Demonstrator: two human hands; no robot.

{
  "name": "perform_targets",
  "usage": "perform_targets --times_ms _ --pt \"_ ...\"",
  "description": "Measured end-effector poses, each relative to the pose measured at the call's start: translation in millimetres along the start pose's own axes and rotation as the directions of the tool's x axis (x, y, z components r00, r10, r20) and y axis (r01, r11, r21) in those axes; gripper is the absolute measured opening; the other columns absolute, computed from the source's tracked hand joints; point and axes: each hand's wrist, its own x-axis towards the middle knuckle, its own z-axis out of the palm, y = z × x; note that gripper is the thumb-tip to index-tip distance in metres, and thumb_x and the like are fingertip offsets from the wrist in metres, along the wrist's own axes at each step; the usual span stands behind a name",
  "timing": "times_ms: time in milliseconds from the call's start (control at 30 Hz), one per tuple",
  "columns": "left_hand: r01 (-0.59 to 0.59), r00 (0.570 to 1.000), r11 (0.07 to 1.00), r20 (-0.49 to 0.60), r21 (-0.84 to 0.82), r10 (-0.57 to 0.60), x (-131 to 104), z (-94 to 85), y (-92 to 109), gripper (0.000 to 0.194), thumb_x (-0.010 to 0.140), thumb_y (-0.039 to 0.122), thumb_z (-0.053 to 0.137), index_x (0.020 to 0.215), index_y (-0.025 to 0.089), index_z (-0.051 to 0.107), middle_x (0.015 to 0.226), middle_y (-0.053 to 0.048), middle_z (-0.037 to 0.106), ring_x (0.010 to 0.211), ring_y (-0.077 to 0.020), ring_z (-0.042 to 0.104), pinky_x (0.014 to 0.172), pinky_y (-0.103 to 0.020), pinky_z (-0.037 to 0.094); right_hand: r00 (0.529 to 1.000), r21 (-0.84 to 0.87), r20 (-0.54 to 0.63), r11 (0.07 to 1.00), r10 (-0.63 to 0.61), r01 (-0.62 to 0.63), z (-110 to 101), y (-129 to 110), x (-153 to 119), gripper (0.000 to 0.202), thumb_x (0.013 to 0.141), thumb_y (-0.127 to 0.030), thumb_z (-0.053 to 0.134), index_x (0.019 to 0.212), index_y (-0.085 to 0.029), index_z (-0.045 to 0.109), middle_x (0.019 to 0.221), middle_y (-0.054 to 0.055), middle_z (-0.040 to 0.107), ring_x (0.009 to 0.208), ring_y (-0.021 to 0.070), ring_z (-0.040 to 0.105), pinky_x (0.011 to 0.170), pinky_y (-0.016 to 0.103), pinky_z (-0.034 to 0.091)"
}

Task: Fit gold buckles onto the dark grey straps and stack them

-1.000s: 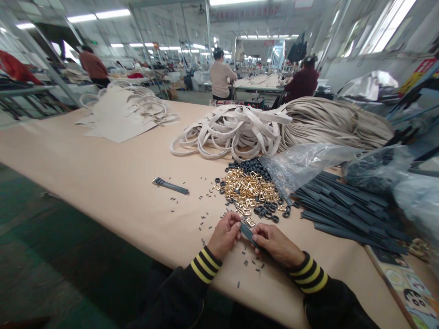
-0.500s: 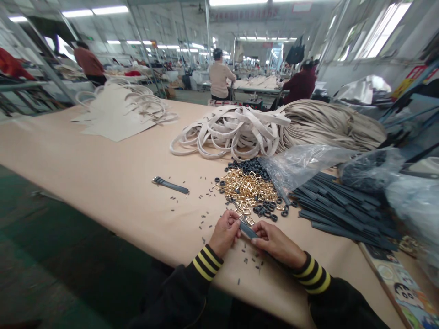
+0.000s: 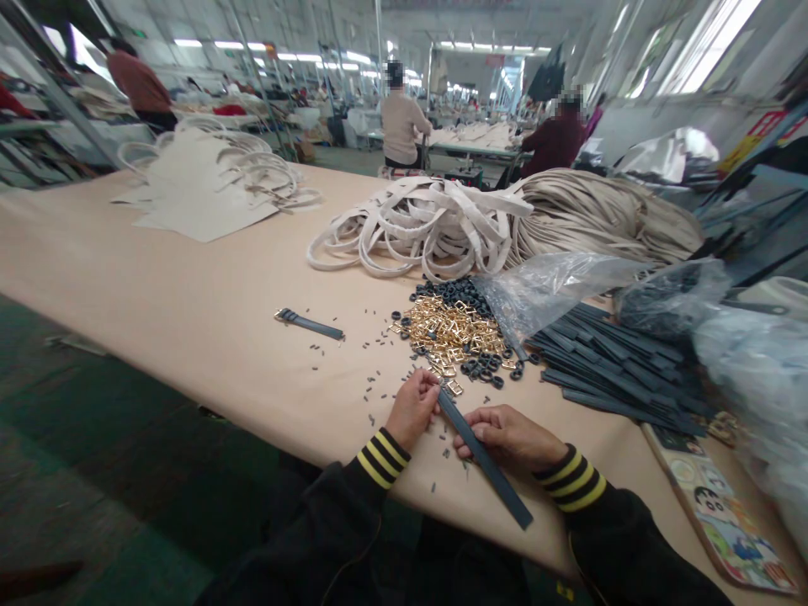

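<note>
Here, left hand (image 3: 412, 410) pinches one strap (image 3: 492, 473); right hand (image 3: 512, 436) seemingly touches it.

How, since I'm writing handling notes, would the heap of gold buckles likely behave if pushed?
The gold buckles lie loose in a heap, so a push would probably spread them. Their open frames overlap, so some may snag and drag together. They look flat, so I'd expect sliding rather than rolling; black rings at the edge might get carried along.

Green floor (image 3: 94, 446), bright windows (image 3: 716, 46).
</note>
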Motion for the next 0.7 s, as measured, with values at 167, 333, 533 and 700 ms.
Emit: perform_targets --times_ms 167,333,533,700 --pt "-0.020 1.000 1.000 0.014 0.005 0.020 0 0.1 -2 0.011 0.077 0.027 0.045 0.082 0.018 0.042 0.049 0.008 0.045 0.031 -0.0047 0.039 0.028 -0.012 0.030 0.996 -0.226 -0.016 0.971 -0.085 0.079 5 -6 3 0.040 0.076 -0.035 0.056 0.107 -0.012 0.046 0.090 0.010 0.061 0.079 0.0186 0.061 0.071 0.032 0.046" --pt "0.010 0.999 0.999 -0.047 0.034 -0.008 0 3.8 2 0.011 0.076 0.027 0.045 0.082 0.018 0.041 0.047 0.008 0.045 0.030 -0.0061 0.041 0.026 -0.013 0.030 0.865 -0.920 -0.190 0.393 -0.464 0.008 30 -8 14 0.042 0.073 -0.015 0.052 0.113 -0.017 0.042 0.100 0.009 0.056 0.090 0.0209 0.054 0.077 0.032 0.041" --pt "0.033 0.999 0.999 -0.037 0.031 -0.032 -1 3.4 3 0.017 0.078 0.035 0.044 0.076 0.018 0.042 0.047 0.007 0.047 0.028 -0.0054 0.039 0.025 -0.013 0.028 0.833 -0.972 -0.207 0.208 -0.513 -0.113 31 -17 20 0.016 0.083 -0.014 0.037 0.084 -0.016 0.053 0.074 0.005 0.059 0.069 0.0168 0.055 0.062 0.025 0.038" --pt "0.006 1.000 1.000 0.016 -0.001 -0.006 -2 -0.5 4 0.021 0.076 0.036 0.049 0.075 0.016 0.044 0.051 0.006 0.049 0.031 -0.0026 0.036 0.030 -0.012 0.027 0.933 -0.809 -0.075 0.569 -0.351 0.148 16 -31 16 0.020 0.082 -0.018 0.037 0.070 -0.015 0.053 0.060 0.000 0.054 0.055 0.0107 0.051 0.052 0.019 0.038"
